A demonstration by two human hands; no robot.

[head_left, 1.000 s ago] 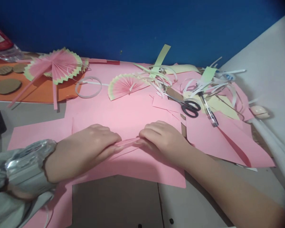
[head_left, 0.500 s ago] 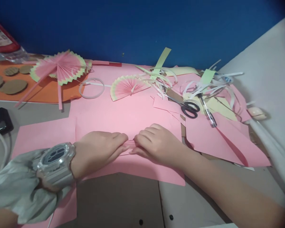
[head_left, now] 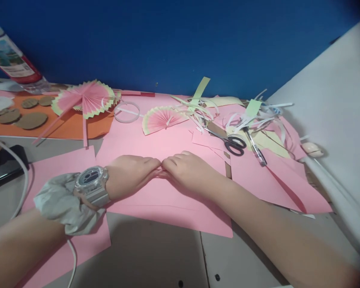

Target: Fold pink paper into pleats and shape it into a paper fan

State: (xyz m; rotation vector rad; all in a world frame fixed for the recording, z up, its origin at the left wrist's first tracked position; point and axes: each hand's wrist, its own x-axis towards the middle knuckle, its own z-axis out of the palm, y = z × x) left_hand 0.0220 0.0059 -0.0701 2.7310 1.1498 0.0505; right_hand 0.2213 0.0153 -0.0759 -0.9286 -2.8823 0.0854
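Observation:
My left hand (head_left: pixel 134 173) and my right hand (head_left: pixel 186 170) meet fingertip to fingertip over a large pink paper sheet (head_left: pixel 171 196). Both are closed on a narrow folded pink paper (head_left: pixel 161 173), of which only a short piece shows between the fingers. The rest of it is hidden under the hands, and my thumbs are mostly out of sight. Beyond the hands lies a pleated paper fan (head_left: pixel 163 119), pink with a pale green-yellow rim. Scissors (head_left: pixel 235 145) with black handles rest to the right of it.
Another pleated fan (head_left: pixel 93 98) with paper sticks lies on orange paper (head_left: pixel 100 129) near cardboard discs (head_left: pixel 32 120). A bottle (head_left: pixel 15 60) stands at the back left. On the right are paper strips (head_left: pixel 252 108), a pen (head_left: pixel 256 150) and pink paper (head_left: pixel 276 180). A phone (head_left: pixel 6 168) lies left.
My hands have moved a little away from me, over the pink sheet, and their fingertips have come together. Less of the folded paper shows between them. The view has shifted slightly.

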